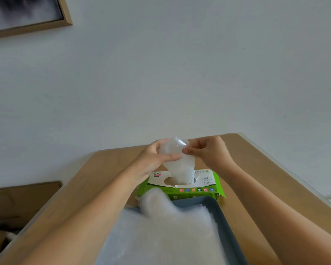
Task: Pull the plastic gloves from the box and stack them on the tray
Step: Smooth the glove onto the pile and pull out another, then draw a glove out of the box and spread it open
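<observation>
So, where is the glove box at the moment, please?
Head view, centre: the glove box sits on the wooden table just beyond the grey tray, below the left hand and right hand gripping a glove.

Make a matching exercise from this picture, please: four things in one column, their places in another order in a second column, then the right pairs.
Things
1. translucent plastic glove
2. green-and-white cardboard box
3. grey-blue plastic tray
4. wooden-framed picture

Places
A. on the wall, upper left
B. on the wooden table, beyond the tray
C. pinched by left hand and right hand, above the box
D. nearest the camera, under stacked gloves

Pairs: 1-C, 2-B, 3-D, 4-A
</observation>
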A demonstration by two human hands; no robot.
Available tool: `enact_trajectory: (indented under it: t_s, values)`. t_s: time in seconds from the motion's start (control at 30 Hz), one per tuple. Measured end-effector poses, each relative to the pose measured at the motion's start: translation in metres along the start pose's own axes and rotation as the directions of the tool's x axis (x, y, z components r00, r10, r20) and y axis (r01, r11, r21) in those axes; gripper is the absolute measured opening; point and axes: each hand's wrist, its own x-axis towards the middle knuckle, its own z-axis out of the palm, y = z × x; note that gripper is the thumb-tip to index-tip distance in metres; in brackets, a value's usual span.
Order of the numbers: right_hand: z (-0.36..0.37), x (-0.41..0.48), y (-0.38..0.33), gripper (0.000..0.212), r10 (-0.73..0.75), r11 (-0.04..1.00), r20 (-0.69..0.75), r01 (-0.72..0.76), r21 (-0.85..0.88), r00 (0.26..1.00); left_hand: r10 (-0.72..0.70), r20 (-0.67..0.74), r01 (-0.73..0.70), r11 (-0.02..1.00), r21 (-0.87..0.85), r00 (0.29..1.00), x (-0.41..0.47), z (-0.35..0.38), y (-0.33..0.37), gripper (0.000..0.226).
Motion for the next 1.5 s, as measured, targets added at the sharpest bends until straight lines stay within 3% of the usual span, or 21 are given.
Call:
enact_trajectory:
  t_s: [0.03,0.1,0.2,0.3,0.37,0.53,0.6,0.73,0.83,0.97,1.07,1.1,1.17,1.23,1.27,1.33,1.4,1.5]
  values:
    - [0.001,0.001,0.0,0.008,-0.014,1.0,0.058,0.013,0.022,0.998,0.024,-0.052,-0.022,0.999,0.033,0.998,0.0,0.003,0.003,0.071]
    - [0.004,0.003,0.002,0.016,-0.023,0.996,0.12,0.012,0.092,0.993,0.094,-0.205,-0.072,0.991,0.112,0.974,0.001,0.008,0.006,0.042]
    - [0.001,0.004,0.006,0.02,0.044,0.979,0.037,-0.051,0.199,0.998,0.199,-0.311,-0.111,0.954,0.279,0.929,0.003,0.004,0.0,0.025]
    - [-0.011,0.003,0.009,0.021,0.14,0.928,-0.025,-0.123,0.352,0.99,0.303,-0.283,-0.14,0.866,0.48,0.91,-0.004,-0.003,-0.01,0.03]
    - [-0.017,0.001,0.009,0.018,0.147,0.925,-0.036,-0.124,0.36,0.988,0.378,-0.238,-0.194,0.809,0.555,0.895,-0.01,-0.004,-0.013,0.029]
    - [-0.011,-0.007,-0.004,0.018,0.004,0.991,0.267,-0.04,0.128,0.964,0.433,-0.2,-0.281,0.81,0.515,0.879,-0.012,0.001,-0.004,0.025]
    - [-0.003,-0.005,-0.003,0.006,0.001,0.995,0.212,-0.022,0.099,0.977,0.444,-0.18,-0.302,0.805,0.511,0.878,-0.012,0.003,-0.001,0.026]
    - [-0.002,0.001,0.002,0.014,0.029,0.993,0.089,-0.039,0.111,0.996,0.427,-0.108,-0.307,0.783,0.541,0.898,-0.016,0.002,-0.003,0.046]
    - [-0.004,0.001,0.003,0.017,0.072,0.984,0.083,-0.084,0.157,0.994,0.466,0.004,-0.354,0.665,0.658,0.885,-0.018,0.002,-0.005,0.066]
    - [-0.004,0.001,0.006,0.021,0.168,0.949,0.024,-0.169,0.265,0.985,0.469,0.154,-0.378,0.431,0.819,0.869,-0.022,0.002,-0.007,0.078]
    - [-0.008,0.003,0.008,0.024,0.24,0.899,-0.001,-0.222,0.377,0.971,0.285,0.293,-0.377,0.311,0.873,0.913,-0.021,0.001,-0.015,0.039]
    - [-0.009,0.003,0.007,0.024,0.253,0.885,-0.004,-0.23,0.405,0.967,0.258,0.342,-0.397,0.204,0.895,0.904,-0.02,0.001,-0.019,0.026]
    - [-0.011,0.001,0.0,0.023,0.261,0.853,-0.015,-0.223,0.472,0.965,0.156,0.357,-0.385,0.229,0.894,0.921,-0.017,0.002,-0.027,0.018]
    - [-0.013,0.0,-0.012,0.023,0.221,0.816,-0.031,-0.167,0.554,0.975,-0.072,0.293,-0.245,0.38,0.892,0.953,-0.013,0.011,-0.03,0.019]
    - [-0.014,-0.001,-0.021,0.023,0.185,0.798,-0.031,-0.131,0.589,0.982,-0.145,0.276,-0.216,0.334,0.918,0.95,-0.013,0.015,-0.029,0.018]
    - [-0.018,-0.003,-0.042,0.024,0.11,0.744,-0.011,-0.075,0.664,0.994,-0.141,0.253,-0.198,0.32,0.927,0.957,-0.008,0.017,-0.032,0.029]
    - [-0.025,-0.009,-0.066,0.023,0.046,0.673,0.021,-0.047,0.738,0.999,-0.1,0.258,-0.201,0.388,0.899,0.961,0.0,0.016,-0.036,0.033]
    - [-0.035,-0.022,-0.097,0.017,-0.01,0.625,0.065,-0.044,0.779,0.998,-0.089,0.221,-0.147,0.507,0.849,0.971,0.002,0.014,-0.021,0.018]
